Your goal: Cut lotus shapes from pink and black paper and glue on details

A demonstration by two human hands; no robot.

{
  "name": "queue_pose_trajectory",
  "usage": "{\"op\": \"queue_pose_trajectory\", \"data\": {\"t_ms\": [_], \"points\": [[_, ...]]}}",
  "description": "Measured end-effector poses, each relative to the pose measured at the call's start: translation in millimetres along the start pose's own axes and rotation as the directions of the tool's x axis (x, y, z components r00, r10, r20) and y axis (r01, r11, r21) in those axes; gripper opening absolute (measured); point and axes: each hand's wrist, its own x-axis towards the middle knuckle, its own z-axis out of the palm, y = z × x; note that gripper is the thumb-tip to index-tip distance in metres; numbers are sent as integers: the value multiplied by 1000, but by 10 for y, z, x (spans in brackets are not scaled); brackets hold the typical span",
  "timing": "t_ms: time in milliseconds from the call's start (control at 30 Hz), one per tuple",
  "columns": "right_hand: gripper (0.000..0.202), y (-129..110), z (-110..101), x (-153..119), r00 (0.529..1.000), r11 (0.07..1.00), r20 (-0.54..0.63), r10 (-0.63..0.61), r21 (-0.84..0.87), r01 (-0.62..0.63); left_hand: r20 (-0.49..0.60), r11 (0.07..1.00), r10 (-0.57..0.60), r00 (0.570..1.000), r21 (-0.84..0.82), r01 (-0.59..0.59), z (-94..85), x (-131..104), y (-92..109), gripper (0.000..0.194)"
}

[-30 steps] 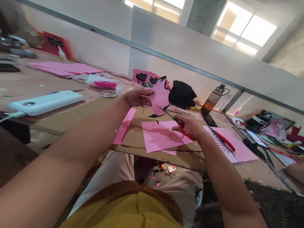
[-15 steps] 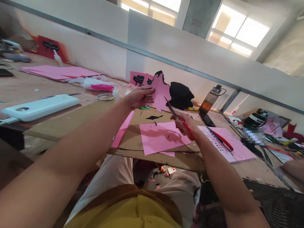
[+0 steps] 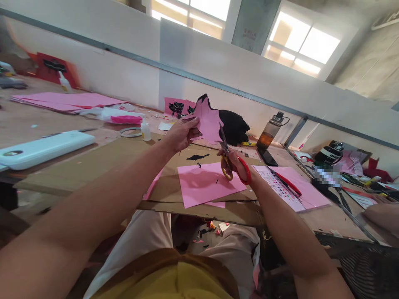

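Observation:
Raised above the cardboard, my left hand (image 3: 182, 133) pinches a cut piece of pink paper (image 3: 208, 120) with black along its upper edge. My right hand (image 3: 233, 160) grips scissors (image 3: 225, 143) with one red and one yellow handle loop. Their blades point up at the right edge of the pink piece. Below both hands, a pink sheet (image 3: 199, 191) lies on the cardboard (image 3: 109, 166). A black scrap (image 3: 197, 157) rests just beyond that sheet, with smaller black bits close by.
A white power bank (image 3: 52, 147) and stacked pink sheets (image 3: 68, 99) lie on the left. Behind the work are a black cloth bundle (image 3: 233, 126) and a bottle (image 3: 269, 132). Red-handled scissors (image 3: 285, 182) rest at right. Another person's arm (image 3: 383, 216) shows at the right edge.
The scissors have opened, with both handle loops now showing and the blades turned more upright. The pink piece stays in my left hand. The whole view has shifted slightly.

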Motion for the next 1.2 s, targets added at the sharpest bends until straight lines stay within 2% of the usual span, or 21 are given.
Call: {"op": "queue_pose_trajectory", "data": {"t_ms": [200, 467, 733, 900, 1000, 1200], "points": [[63, -36, 42, -10, 1000, 991, -23, 21, 133, -18, -28, 1000, 21, 999, -9, -22, -17, 33, -31, 28], [65, -36, 30, 1, 1000, 993, 25, 8, 120, -11, -11, 1000, -15, 1000, -1, 15, 14, 12, -66, 20], [69, -37, 48, 22, 999, 995, -36, 39, 94, -35, -7, 1000, -17, 1000, 16, 17, 54, -37, -107, 23], [74, -66, 52, 19, 999, 997, -46, 1, 81, 2, 35, 998, -62, 997, -32, 63, 97, -98, -88, 14], [76, -94, 57, 12, 998, 998, -65, 12, 69, -8, 13, 995, -81, 997, -54, 81, 81, -94, -89, 13], [72, -84, 49, 9, 997, 998, -77, -7, 69, 13, 2, 999, -25, 1000, 35, 25, 57, -101, -121, 15]]}}
